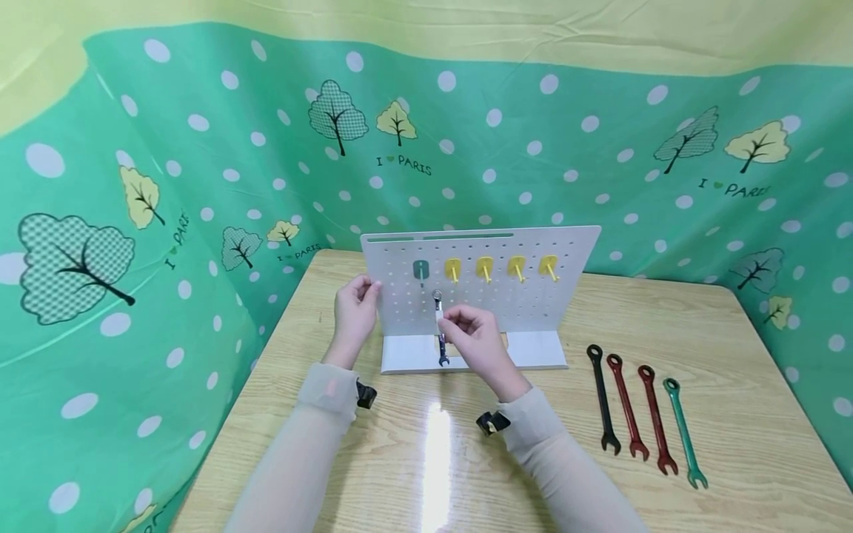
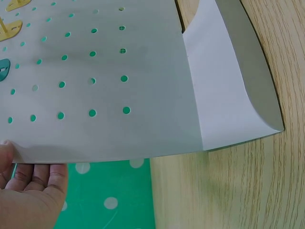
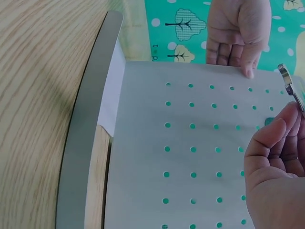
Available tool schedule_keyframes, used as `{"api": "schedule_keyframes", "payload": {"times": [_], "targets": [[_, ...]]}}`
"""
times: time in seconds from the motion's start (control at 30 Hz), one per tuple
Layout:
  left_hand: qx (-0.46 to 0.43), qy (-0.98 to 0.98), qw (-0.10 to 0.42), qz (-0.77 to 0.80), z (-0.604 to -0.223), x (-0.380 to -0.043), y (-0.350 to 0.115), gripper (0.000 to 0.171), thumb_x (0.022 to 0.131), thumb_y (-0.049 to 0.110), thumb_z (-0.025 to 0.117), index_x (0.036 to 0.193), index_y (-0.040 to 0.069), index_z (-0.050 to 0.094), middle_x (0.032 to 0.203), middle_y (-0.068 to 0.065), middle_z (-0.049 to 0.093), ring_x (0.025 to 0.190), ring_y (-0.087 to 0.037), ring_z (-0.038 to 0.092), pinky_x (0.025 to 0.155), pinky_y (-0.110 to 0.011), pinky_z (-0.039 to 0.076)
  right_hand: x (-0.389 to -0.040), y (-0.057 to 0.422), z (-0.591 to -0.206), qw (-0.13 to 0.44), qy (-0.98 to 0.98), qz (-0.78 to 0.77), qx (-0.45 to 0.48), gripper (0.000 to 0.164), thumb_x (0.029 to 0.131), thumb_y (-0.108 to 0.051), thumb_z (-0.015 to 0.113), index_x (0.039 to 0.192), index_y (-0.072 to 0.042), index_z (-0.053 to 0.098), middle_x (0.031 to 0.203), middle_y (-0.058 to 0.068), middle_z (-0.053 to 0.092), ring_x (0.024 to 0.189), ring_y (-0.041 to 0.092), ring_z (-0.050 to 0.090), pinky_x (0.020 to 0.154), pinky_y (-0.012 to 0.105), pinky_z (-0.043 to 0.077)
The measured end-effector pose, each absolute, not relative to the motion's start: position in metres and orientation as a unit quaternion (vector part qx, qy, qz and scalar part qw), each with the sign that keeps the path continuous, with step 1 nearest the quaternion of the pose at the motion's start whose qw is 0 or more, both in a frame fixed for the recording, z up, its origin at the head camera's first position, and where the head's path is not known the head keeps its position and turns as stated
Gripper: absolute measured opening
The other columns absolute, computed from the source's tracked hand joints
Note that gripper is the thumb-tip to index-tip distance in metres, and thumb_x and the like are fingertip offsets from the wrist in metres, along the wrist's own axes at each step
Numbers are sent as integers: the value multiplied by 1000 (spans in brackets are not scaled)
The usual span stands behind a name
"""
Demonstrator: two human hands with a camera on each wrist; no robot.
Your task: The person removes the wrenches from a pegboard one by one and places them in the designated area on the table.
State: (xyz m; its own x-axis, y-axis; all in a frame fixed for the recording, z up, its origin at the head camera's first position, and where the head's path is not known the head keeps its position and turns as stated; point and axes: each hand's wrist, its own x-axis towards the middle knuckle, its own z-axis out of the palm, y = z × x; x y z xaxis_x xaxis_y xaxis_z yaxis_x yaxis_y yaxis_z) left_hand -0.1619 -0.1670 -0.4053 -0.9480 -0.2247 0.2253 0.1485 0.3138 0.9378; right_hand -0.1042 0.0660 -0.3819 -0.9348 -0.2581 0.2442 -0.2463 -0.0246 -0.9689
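A white pegboard (image 1: 526, 307) stands upright on its base. My left hand (image 1: 355, 314) grips its left edge, thumb in front and fingers behind, as the left wrist view shows of that hand (image 2: 35, 195). My right hand (image 1: 478, 342) pinches a silver combination wrench (image 1: 442, 346) by its middle, in front of the board. The wrench hangs near upright, ring end up and open end down. Its ring sits just below and right of a green hook (image 1: 421, 271), apart from it. In the right wrist view, only one end of the wrench (image 3: 287, 78) shows above the right hand (image 3: 279, 167).
Several yellow hooks (image 1: 484, 269) line the board right of the green one. On the wooden table (image 1: 266, 459) to the right lie a black wrench (image 1: 603, 400), two red wrenches (image 1: 627, 407) and a green wrench (image 1: 684, 433). A patterned green cloth (image 1: 493, 148) hangs behind.
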Motion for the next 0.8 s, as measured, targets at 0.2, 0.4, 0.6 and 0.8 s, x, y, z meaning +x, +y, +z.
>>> {"api": "schedule_keyframes", "payload": {"times": [0.2,0.4,0.6,0.8], "targets": [[21,-796,164,-583,-405,-161,-167,16,104,6,60,107,-7,69,100,-19,71,91,-29,68,80,-38,58,-103,69,-385,-3,698,-694,-175,8,97,4,64,93,11,68,83,20,65,71,23,61,68,28,57],[18,-796,165,-582,-405,-162,-166,16,103,5,60,107,-8,68,99,-21,70,91,-31,68,80,-37,58,-102,74,-389,-7,706,-686,-173,7,97,5,64,92,7,69,82,19,66,71,24,62,68,29,56],[25,-798,163,-580,-407,-162,-166,16,103,6,61,106,-7,68,100,-20,70,91,-30,68,81,-37,58,-111,80,-413,-5,716,-680,-158,7,98,1,65,95,4,70,83,15,66,71,26,61,67,35,56],[25,-800,165,-576,-407,-163,-166,16,103,6,61,107,-7,68,101,-20,71,93,-30,68,82,-39,58,-112,85,-420,-14,713,-684,-154,7,99,-6,68,95,0,71,84,13,66,72,23,60,68,35,56]]}}
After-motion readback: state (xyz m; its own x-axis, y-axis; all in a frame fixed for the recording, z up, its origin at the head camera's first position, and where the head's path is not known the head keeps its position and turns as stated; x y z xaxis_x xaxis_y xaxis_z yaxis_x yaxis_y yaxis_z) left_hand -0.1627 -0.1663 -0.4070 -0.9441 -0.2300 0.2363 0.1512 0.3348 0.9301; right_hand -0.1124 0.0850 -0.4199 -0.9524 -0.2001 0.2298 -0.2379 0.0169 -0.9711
